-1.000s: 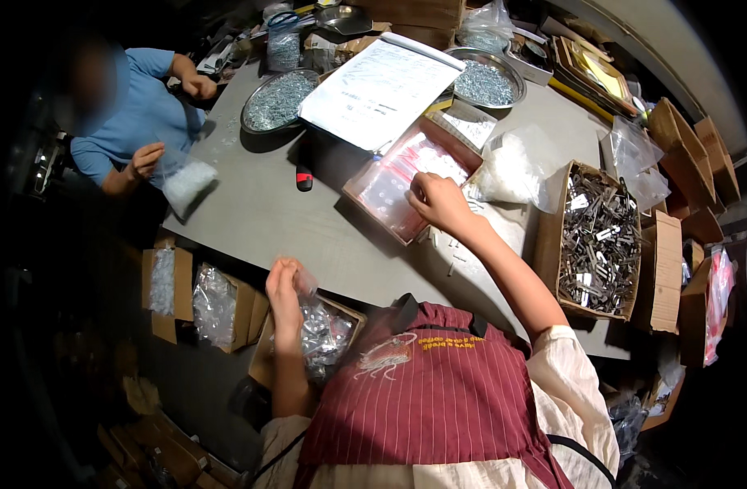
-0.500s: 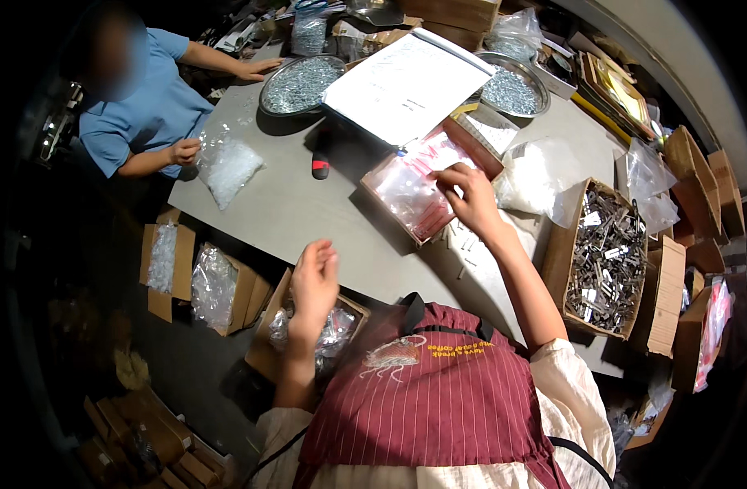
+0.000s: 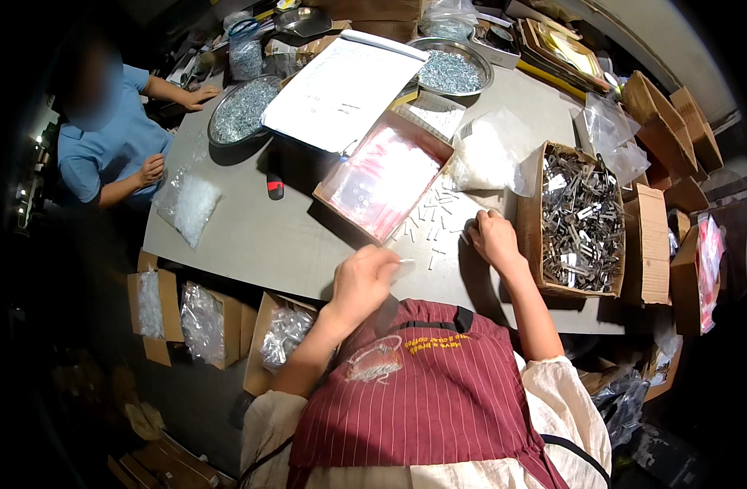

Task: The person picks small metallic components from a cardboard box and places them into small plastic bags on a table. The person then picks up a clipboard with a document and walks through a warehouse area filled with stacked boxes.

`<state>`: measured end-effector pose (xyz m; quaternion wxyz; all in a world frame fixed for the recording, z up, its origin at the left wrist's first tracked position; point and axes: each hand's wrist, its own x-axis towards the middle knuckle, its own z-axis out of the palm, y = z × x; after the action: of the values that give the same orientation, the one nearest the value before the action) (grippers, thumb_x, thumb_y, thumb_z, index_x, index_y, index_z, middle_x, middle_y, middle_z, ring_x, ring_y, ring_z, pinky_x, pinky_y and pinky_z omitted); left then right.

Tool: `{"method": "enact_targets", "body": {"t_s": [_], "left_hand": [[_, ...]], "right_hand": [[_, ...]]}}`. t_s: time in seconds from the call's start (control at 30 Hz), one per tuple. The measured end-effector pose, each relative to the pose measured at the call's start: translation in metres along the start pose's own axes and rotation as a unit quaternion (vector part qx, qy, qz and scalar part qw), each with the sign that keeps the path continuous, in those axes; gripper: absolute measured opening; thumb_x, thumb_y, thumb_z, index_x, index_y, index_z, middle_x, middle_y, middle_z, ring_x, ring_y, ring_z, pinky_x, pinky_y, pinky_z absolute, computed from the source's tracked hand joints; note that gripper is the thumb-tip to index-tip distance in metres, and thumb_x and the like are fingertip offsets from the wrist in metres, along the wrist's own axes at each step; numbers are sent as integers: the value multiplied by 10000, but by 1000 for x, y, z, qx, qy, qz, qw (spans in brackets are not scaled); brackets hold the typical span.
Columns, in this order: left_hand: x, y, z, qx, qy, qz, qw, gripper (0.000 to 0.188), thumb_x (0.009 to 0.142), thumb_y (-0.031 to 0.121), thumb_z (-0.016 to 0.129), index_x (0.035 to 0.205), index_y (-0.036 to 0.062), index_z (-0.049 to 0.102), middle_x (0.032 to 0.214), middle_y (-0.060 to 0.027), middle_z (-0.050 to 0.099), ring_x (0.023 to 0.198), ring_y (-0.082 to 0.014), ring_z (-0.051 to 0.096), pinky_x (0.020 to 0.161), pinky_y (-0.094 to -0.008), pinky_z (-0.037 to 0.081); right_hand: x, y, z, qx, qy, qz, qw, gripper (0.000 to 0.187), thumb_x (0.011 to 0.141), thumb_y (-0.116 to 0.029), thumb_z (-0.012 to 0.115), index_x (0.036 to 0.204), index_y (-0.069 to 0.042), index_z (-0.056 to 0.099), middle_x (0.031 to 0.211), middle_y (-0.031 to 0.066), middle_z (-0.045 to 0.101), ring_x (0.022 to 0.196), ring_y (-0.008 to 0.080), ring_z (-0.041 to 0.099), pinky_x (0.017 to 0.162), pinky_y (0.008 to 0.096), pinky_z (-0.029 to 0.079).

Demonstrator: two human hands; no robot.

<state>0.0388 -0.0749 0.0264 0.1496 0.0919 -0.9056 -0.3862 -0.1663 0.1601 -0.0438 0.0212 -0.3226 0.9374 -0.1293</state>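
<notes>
Above the front edge of the table, my left hand (image 3: 362,281) is closed, with a small see-through plastic bag (image 3: 403,269) sticking out from its fingers. My right hand (image 3: 495,241) rests on the tabletop with fingers pinched together at the edge of scattered small white pegs (image 3: 435,213). Whatever its fingertips hold is too small to make out. Between and beyond my hands lies an open cardboard box (image 3: 350,225) filled with see-through bags with red edges (image 3: 387,177). A large see-through bag of white pieces (image 3: 488,156) lies behind the pegs.
To the right stands a carton of metal clips (image 3: 583,224). Papers (image 3: 341,85) lie between two metal bowls of small screws (image 3: 244,110) (image 3: 451,72). A red-and-black tool (image 3: 275,187) and a bag of white pieces (image 3: 196,204) lie left. A co-worker (image 3: 112,134) stands far left.
My right hand has left the box of bags and come down by the white pegs. My left hand has moved right and now holds a small bag. The co-worker's hand has let go of the bag.
</notes>
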Motion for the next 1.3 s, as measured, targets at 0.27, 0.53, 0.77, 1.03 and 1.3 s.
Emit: {"method": "enact_targets", "body": {"t_s": [0.27, 0.53, 0.77, 1.03, 1.3], "left_hand": [[-2, 16, 5, -25, -7, -87, 996, 152, 886, 188, 742, 871, 44, 694, 882, -123, 688, 799, -276, 695, 692, -380, 539], [-3, 22, 14, -14, 17, 7, 1000, 243, 908, 323, 747, 846, 98, 682, 840, -58, 657, 794, -260, 656, 689, -377, 521], [-1, 18, 43, -51, 48, 80, 994, 281, 758, 107, 744, 1002, 32, 626, 962, -128, 610, 920, -333, 625, 817, -436, 521], [-3, 13, 45, -74, 34, 92, 992, 348, 774, 92, 734, 1101, 28, 635, 1062, -124, 618, 1010, -332, 617, 896, -431, 512], [0, 17, 40, -120, 20, 73, 990, 384, 762, 26, 721, 1125, 23, 595, 1033, -135, 602, 986, -327, 615, 877, -423, 513]], "right_hand": [[-8, -15, 2, 23, 26, -35, 999, 208, 881, -196, 679, 868, 5, 627, 835, 216, 656, 779, 426, 667, 712, 504, 545], [-24, -39, -24, 117, -7, -107, 987, 149, 758, -123, 730, 835, -36, 637, 807, 132, 645, 773, 346, 635, 742, 457, 503], [-20, -99, -84, 206, 92, -366, 903, 243, 740, -144, 771, 954, -80, 676, 866, 32, 651, 820, 211, 626, 1039, 470, 411], [-21, -97, -92, 162, 35, -335, 927, 298, 714, -157, 788, 1004, -127, 730, 939, 34, 618, 996, 246, 585, 1153, 550, 274], [-35, -96, -101, 188, -33, -298, 935, 427, 684, -17, 704, 1097, -122, 736, 1008, 13, 715, 1139, 256, 590, 1216, 592, 169]]}}
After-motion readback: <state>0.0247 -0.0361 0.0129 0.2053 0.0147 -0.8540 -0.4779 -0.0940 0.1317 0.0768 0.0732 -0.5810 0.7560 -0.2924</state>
